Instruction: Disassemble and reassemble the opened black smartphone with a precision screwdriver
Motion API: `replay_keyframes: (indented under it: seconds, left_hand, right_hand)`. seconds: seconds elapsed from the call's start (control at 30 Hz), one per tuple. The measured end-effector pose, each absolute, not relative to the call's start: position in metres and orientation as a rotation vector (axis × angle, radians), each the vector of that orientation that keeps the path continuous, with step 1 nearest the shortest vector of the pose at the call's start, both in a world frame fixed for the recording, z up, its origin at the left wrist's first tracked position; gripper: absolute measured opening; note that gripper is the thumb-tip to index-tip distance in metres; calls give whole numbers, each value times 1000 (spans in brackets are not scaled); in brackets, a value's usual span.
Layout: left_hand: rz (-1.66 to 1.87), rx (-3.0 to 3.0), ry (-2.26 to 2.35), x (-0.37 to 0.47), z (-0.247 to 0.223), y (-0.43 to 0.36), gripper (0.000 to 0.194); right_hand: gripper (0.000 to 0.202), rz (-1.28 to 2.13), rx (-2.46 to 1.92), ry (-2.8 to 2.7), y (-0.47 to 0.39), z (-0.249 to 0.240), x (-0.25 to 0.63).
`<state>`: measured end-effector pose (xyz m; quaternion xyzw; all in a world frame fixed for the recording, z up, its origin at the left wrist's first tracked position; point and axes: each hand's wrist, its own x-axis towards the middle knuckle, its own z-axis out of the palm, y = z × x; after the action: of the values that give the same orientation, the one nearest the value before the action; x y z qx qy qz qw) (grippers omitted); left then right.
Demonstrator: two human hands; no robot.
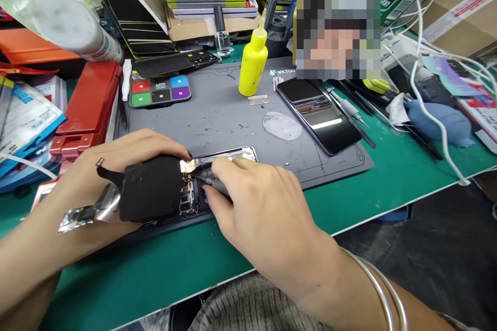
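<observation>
An opened phone (188, 199) lies in front of me on the mat's near edge, its inner parts and battery showing. My left hand (135, 152) curls around its left end, steadying it. Over that end stands a black flat part (151, 189) with a flex cable and a silver foil flap (77, 217), hiding some of my left fingers. My right hand (256, 196) pinches dark grey tweezers (217, 184), their pointed tip at the small connectors beside the gold flex (187, 166). The fingers partly cover the tweezers and the phone's right half.
The grey mat (202, 124) bears small screws, a yellow bottle (253, 62), a coloured screw tray (161, 90), a whitish oval piece (282, 125) and another phone (318, 116). A red stapler-like tool (89, 106) stands left. Cables (430, 129) and tools crowd the right.
</observation>
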<state>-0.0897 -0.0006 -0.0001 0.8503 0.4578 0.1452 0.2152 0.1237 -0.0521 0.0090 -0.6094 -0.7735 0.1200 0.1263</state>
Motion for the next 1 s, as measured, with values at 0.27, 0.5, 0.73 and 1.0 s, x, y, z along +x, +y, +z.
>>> replay_keyframes:
  seconds: [0.27,0.5,0.73,1.0]
  left_hand:
    - [470,2406,1129,-96,-4,0,36]
    - [460,2388,1152,-96,-3,0,39]
    - [497,2390,1113,-94,-2,-1,43]
    - [516,2345,1123,-94,-2,-2,47]
  right_hand:
    - [15,281,-1796,-2290,-48,8,120]
    - [11,313,-1733,-2331,-45,6,129]
    - [14,165,-1488,-2635,-23,22,144]
    - [7,146,-1154,-2894,11,27,152]
